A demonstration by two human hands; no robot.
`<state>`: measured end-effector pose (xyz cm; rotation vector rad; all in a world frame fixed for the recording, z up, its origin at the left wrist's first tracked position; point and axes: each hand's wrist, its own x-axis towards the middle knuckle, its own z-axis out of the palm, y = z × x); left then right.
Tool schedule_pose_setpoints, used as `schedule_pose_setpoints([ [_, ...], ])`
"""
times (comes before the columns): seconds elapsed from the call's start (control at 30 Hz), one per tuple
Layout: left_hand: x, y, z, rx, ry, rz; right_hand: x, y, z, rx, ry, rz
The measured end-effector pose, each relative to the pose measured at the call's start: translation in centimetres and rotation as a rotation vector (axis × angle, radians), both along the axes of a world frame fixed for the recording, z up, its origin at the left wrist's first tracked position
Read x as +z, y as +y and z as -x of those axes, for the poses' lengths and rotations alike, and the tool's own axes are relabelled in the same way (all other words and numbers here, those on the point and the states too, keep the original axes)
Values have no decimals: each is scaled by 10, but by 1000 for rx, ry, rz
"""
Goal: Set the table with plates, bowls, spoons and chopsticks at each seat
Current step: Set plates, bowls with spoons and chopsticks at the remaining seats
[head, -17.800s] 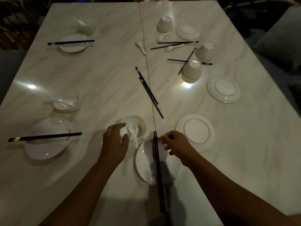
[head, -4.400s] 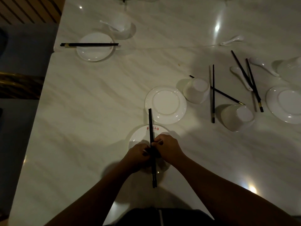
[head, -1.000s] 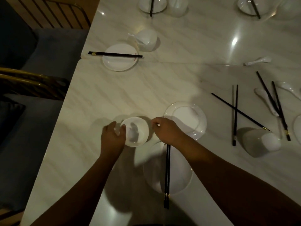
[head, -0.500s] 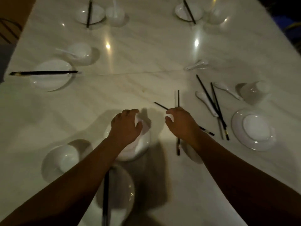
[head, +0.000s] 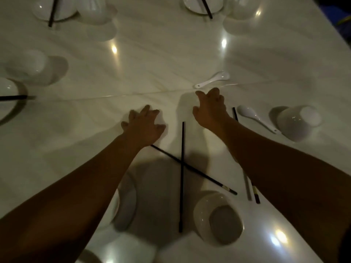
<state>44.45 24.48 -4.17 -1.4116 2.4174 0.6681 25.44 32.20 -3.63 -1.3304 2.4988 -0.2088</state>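
Note:
My right hand (head: 209, 108) stretches over the table centre, fingers apart and empty, its tips just short of a white spoon (head: 213, 79). My left hand (head: 145, 124) hovers palm down to its left, also empty with fingers spread. Two black chopsticks (head: 182, 168) lie crossed between my forearms. An upside-down white bowl (head: 218, 217) sits near my right forearm. A second spoon (head: 254, 116) and another overturned bowl (head: 296, 122) lie right of my right hand. More chopsticks (head: 254, 192) are partly hidden under my right arm. A plate (head: 127, 202) shows beneath my left forearm.
Set places lie around: a plate with chopsticks (head: 52, 8) and bowl (head: 93, 8) far left, another plate with chopsticks (head: 203, 4) far centre, a bowl (head: 28, 63) and plate edge (head: 7, 95) at the left. The table's seam (head: 114, 95) runs across the middle.
Both hands have moved forward across the table; the left one has left the plate area and the right one has come close to the far spoon. The view has shifted forward and tilted.

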Motion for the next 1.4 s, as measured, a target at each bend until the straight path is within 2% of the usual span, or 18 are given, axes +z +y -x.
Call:
schedule_pose_setpoints([
  [0.23,-10,5,14,45,-27,51,-16,-50,44,-8,241,-36],
  [0.3,-13,5,14,34,-30,73,-19,-54,44,18,286,19],
  [0.43,-14,6,14,28,-37,73,-14,-57,40,22,188,120],
  [0.6,-10,3,9,11,-31,33,-1,-55,33,-31,28,35],
  [0.7,-9,2,-2,-41,-27,32,4,-46,28,-86,2,86],
  [0.8,-5,-3,-12,-59,-11,3,7,-36,20,-215,-196,231],
  [0.83,-1,-2,-16,-55,31,-18,9,-33,13,-318,-379,326],
  [0.9,9,3,-25,4,204,-69,20,-23,-11,-573,-938,556],
  [0.97,22,13,-41,93,376,-70,33,-5,-43,-721,-1428,646],
  [1.03,35,26,-67,139,465,-11,44,17,-78,-825,-1683,608],
  [1.13,56,52,-125,129,470,16,54,48,-136,-837,-1795,474],
  [1.23,72,82,-195,98,433,60,61,72,-195,-673,-1699,271],
  [1.4,89,106,-317,267,338,68,71,99,-296,-423,-1530,37],
])
